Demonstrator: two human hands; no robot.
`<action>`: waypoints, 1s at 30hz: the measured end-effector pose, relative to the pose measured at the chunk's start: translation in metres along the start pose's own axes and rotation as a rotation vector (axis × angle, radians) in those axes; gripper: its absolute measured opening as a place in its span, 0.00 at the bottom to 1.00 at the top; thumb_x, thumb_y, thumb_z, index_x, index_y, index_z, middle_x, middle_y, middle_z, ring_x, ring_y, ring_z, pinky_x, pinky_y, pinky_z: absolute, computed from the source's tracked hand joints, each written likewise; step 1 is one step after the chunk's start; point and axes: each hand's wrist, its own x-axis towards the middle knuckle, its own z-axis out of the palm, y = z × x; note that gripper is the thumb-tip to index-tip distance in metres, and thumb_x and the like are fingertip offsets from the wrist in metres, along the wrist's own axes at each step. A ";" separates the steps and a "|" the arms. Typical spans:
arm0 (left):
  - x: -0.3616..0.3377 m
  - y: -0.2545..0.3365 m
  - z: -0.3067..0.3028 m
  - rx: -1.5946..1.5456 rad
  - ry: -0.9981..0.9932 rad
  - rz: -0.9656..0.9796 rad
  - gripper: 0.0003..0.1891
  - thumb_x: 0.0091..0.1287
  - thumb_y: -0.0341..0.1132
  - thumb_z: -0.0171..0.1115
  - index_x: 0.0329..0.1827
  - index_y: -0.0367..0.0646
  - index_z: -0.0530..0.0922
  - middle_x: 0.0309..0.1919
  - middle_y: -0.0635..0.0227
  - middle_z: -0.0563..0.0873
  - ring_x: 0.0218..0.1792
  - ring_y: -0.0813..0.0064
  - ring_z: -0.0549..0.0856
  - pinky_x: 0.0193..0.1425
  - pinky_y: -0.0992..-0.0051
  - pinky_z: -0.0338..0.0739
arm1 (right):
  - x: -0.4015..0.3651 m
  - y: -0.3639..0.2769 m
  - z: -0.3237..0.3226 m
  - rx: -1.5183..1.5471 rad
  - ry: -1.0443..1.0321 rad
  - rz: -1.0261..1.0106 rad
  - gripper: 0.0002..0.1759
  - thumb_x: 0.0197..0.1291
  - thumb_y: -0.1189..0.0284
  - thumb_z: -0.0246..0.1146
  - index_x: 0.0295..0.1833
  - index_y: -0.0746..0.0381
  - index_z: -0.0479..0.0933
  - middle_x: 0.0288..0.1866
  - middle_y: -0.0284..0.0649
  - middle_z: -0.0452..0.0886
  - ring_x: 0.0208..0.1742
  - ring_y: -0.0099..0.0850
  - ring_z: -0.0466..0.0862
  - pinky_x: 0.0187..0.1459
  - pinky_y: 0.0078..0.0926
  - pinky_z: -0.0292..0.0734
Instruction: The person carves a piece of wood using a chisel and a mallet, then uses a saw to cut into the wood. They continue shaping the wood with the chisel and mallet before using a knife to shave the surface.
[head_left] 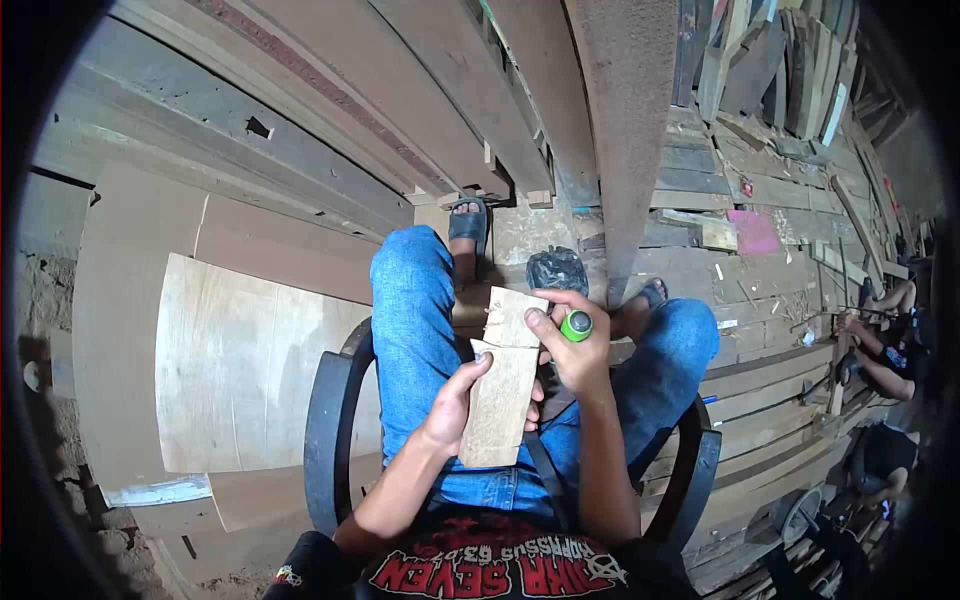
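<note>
Two pale wooden pieces meet end to end above the lap. My left hand point(455, 408) is closed around the longer, lower wooden piece point(502, 405), thumb on its upper left corner and fingertips showing at its right edge. The shorter, upper wooden piece point(512, 318) is pinched at its right side by my right hand point(578, 350). A green tool end with a dark centre point(577, 325) also sits in my right hand, between thumb and fingers; the rest of that tool is hidden. A thin dark line shows where the two pieces touch.
Long boards point(400, 80) stand ahead and left. A pale curved panel point(240, 370) lies at the left. A black plastic bag point(556, 272) is between the feet. Wood scraps and a pink sheet point(753, 232) lie at the right, where other people point(885, 350) sit.
</note>
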 end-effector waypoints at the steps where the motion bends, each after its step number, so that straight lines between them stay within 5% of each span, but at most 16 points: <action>1: 0.001 0.001 0.001 -0.007 -0.014 -0.010 0.41 0.78 0.65 0.42 0.76 0.34 0.66 0.50 0.48 0.86 0.46 0.55 0.89 0.54 0.57 0.86 | 0.000 -0.003 -0.001 -0.006 0.007 -0.004 0.16 0.65 0.74 0.74 0.55 0.69 0.85 0.22 0.26 0.72 0.22 0.14 0.73 0.23 0.18 0.68; 4: 0.003 0.000 0.001 0.031 -0.056 -0.026 0.43 0.79 0.69 0.34 0.78 0.37 0.65 0.55 0.45 0.85 0.51 0.51 0.90 0.57 0.55 0.86 | 0.001 0.001 -0.004 -0.039 0.018 -0.052 0.14 0.66 0.74 0.73 0.53 0.71 0.85 0.23 0.23 0.71 0.25 0.12 0.70 0.27 0.17 0.64; 11: 0.004 -0.004 0.022 0.035 0.131 0.022 0.37 0.84 0.61 0.33 0.82 0.39 0.61 0.69 0.42 0.78 0.64 0.46 0.84 0.68 0.47 0.81 | -0.006 0.002 -0.007 0.029 0.046 -0.020 0.12 0.69 0.75 0.70 0.54 0.71 0.84 0.26 0.23 0.75 0.29 0.13 0.70 0.32 0.16 0.63; 15: 0.001 -0.005 0.008 0.199 0.151 0.064 0.32 0.85 0.54 0.38 0.79 0.37 0.65 0.67 0.50 0.82 0.63 0.56 0.85 0.68 0.57 0.82 | -0.006 0.006 -0.012 0.033 0.021 -0.028 0.12 0.70 0.75 0.69 0.55 0.70 0.84 0.27 0.22 0.74 0.29 0.13 0.69 0.32 0.16 0.61; 17: 0.003 -0.006 0.003 0.318 0.220 0.126 0.28 0.85 0.49 0.45 0.74 0.35 0.71 0.63 0.57 0.85 0.61 0.69 0.86 0.66 0.68 0.81 | -0.005 0.008 -0.011 0.054 0.018 -0.052 0.12 0.71 0.76 0.68 0.56 0.70 0.84 0.28 0.23 0.73 0.29 0.12 0.68 0.31 0.16 0.60; 20: 0.003 -0.004 0.015 0.371 0.268 0.217 0.23 0.86 0.44 0.49 0.71 0.34 0.75 0.57 0.67 0.86 0.57 0.80 0.84 0.64 0.76 0.76 | -0.003 0.010 -0.014 0.065 -0.023 -0.005 0.15 0.69 0.75 0.70 0.59 0.68 0.83 0.32 0.26 0.78 0.33 0.14 0.74 0.36 0.16 0.69; 23: 0.004 -0.007 0.015 0.506 0.256 0.302 0.23 0.86 0.44 0.51 0.72 0.35 0.75 0.57 0.68 0.85 0.56 0.82 0.82 0.63 0.77 0.75 | 0.003 0.016 -0.013 -0.113 -0.013 -0.259 0.20 0.67 0.75 0.70 0.63 0.68 0.80 0.44 0.33 0.84 0.45 0.21 0.81 0.51 0.21 0.76; 24: 0.007 -0.009 0.011 0.559 0.251 0.348 0.22 0.85 0.43 0.52 0.71 0.35 0.76 0.56 0.68 0.86 0.54 0.84 0.81 0.60 0.77 0.76 | -0.002 0.010 -0.014 0.024 -0.077 -0.065 0.27 0.65 0.75 0.72 0.69 0.68 0.76 0.56 0.39 0.85 0.57 0.26 0.83 0.63 0.27 0.76; 30: 0.007 -0.005 0.032 0.819 0.394 0.496 0.18 0.83 0.38 0.57 0.66 0.34 0.82 0.51 0.67 0.89 0.51 0.83 0.83 0.57 0.77 0.78 | -0.001 0.010 -0.013 0.201 -0.227 -0.026 0.37 0.57 0.72 0.80 0.69 0.69 0.73 0.56 0.40 0.86 0.55 0.25 0.84 0.60 0.26 0.78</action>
